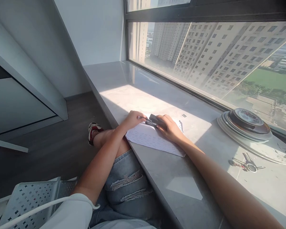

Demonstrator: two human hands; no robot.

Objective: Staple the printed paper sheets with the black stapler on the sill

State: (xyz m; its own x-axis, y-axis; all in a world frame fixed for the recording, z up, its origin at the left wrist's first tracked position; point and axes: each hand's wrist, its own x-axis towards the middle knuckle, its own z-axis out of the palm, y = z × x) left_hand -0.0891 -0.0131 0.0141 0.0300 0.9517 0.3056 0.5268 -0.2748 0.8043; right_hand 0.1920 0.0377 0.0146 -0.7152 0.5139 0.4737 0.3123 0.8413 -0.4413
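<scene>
A black stapler [154, 119] lies over a stack of printed paper [152, 138] on the window sill, and its top part appears raised from the metal track. My right hand [169, 127] is wrapped over the stapler's right side, fingers closed on it. From the other side my left hand [134, 119] pinches at the stapler's left end; anything small between those fingertips is too fine to make out. Two small dark strips, possibly staples [184, 115], rest on the sill beyond my right hand.
The pale sill [124, 76] runs along a large window. Stacked plates [246, 125] stand at the right, with a metal wing-shaped item [249, 163] before them. A white perforated basket [33, 197] is at lower left. My knee is beside the sill's edge.
</scene>
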